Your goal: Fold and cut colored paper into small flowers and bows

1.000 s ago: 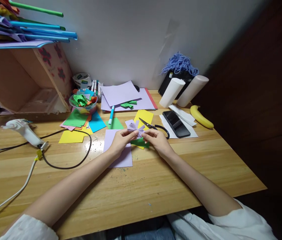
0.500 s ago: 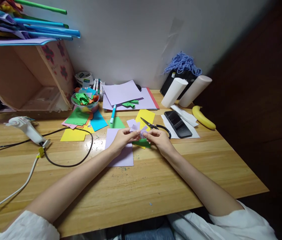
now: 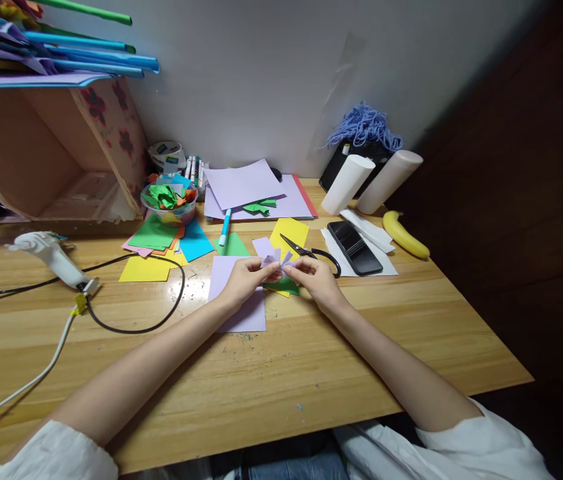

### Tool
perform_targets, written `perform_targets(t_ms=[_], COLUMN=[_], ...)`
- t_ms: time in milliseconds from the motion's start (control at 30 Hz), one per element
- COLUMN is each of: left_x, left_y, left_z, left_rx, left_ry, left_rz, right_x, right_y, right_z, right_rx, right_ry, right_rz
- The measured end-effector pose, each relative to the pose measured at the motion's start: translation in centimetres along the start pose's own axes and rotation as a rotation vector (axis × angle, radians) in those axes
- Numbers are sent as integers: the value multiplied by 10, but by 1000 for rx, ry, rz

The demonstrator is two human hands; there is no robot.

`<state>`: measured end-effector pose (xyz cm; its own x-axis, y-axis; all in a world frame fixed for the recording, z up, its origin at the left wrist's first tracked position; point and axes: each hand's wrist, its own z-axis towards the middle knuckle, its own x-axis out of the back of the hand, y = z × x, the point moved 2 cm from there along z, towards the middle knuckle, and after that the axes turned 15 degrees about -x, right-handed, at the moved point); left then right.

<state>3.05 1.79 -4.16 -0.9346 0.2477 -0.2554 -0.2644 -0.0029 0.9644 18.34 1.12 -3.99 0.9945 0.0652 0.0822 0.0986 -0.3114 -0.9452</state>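
Observation:
Between both hands is a small piece of lilac paper [image 3: 285,261], cut into strips that fan upward. My left hand [image 3: 248,280] pinches its left side, and my right hand [image 3: 315,277] pinches its right side; the fingers partly cover it. Under my left hand lies a lilac paper square [image 3: 241,313] on the table. Black-handled scissors [image 3: 328,259] rest just beyond my right hand, their blades over a yellow paper sheet [image 3: 291,230]. A green paper piece [image 3: 284,287] shows below the fingers.
A bowl of paper scraps [image 3: 168,200] stands at the back left near coloured sheets [image 3: 151,233]. A phone [image 3: 355,248] and a banana [image 3: 405,235] lie to the right. A black cable [image 3: 136,331] loops at the left. A blue marker [image 3: 225,228] lies behind the hands.
The strips of the lilac paper now stand more spread out between the fingertips, and my fingers have shifted slightly. Both hands still pinch it in nearly the same place.

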Motion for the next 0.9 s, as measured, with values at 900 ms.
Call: perform_targets(t_ms=[900], left_x=[2], left_y=[0], left_z=[-1], left_rx=[-36], left_ry=[0], left_rz=[116], right_x=[0], right_y=[-6], right_z=[-5], right_rx=[143], right_ry=[-161], right_rz=[-318])
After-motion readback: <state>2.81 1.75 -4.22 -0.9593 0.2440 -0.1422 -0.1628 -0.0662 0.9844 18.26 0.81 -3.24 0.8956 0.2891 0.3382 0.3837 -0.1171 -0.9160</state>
